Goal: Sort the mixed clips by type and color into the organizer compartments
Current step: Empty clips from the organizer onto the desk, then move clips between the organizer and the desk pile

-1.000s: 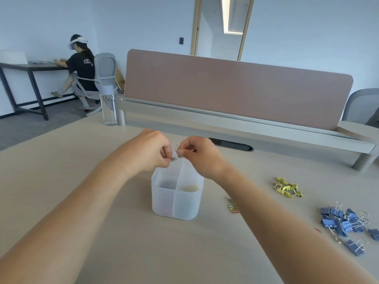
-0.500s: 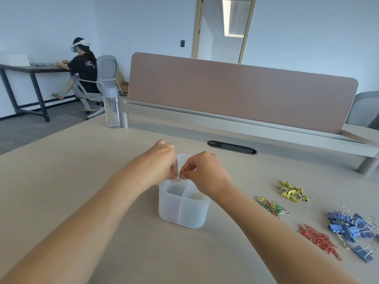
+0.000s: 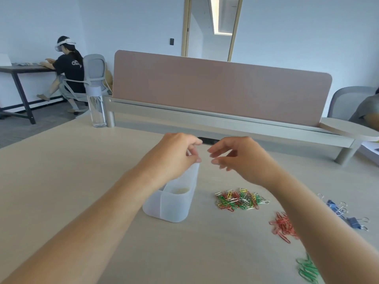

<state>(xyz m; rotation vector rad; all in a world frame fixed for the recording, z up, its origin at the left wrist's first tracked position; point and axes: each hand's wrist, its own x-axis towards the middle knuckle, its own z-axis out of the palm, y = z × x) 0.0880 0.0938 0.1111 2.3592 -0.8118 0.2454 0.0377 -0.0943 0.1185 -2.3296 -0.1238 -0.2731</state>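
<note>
A translucent white organizer point(image 3: 170, 203) with compartments stands on the light wooden desk point(image 3: 61, 171). My left hand point(image 3: 176, 154) hovers over its far rim with fingers loosely curled; no clip shows between them. My right hand point(image 3: 240, 158) hangs just to the right of it, fingers relaxed and holding nothing. A mixed pile of coloured paper clips point(image 3: 240, 198) lies right of the organizer. Further right are red paper clips point(image 3: 284, 226), green paper clips point(image 3: 307, 270) and blue binder clips point(image 3: 338, 208), partly hidden by my right forearm.
A clear water bottle point(image 3: 97, 107) stands at the desk's far left by the pink divider panel point(image 3: 221, 87). A black cable slot point(image 3: 207, 140) sits behind my hands. One person point(image 3: 69, 66) sits at another table far left, another person point(image 3: 367, 111) at the right edge.
My hands, pinched together over the organizer before, have come apart and the small clip is no longer seen. The view has tilted down, so more clip piles show.
</note>
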